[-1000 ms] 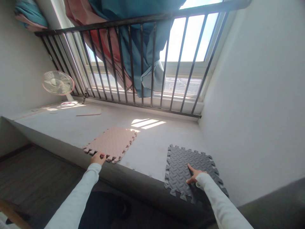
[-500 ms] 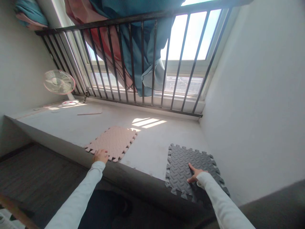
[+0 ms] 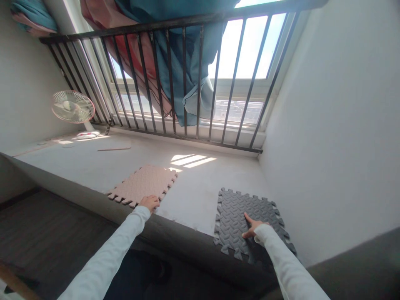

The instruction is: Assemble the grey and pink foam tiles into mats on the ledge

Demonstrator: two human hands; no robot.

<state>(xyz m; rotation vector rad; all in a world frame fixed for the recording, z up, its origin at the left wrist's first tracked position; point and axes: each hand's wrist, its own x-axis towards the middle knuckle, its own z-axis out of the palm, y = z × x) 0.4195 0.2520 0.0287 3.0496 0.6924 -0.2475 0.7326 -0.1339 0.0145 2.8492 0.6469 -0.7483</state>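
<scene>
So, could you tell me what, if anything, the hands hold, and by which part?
Nothing clearly gripped: left hand touches pink mat at its near edge; right hand rests on grey mat.

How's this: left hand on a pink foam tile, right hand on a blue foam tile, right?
No: in the head view the right hand presses a dark grey foam tile, not a blue one. The left hand is on the pink foam tile, at its near edge.
</scene>
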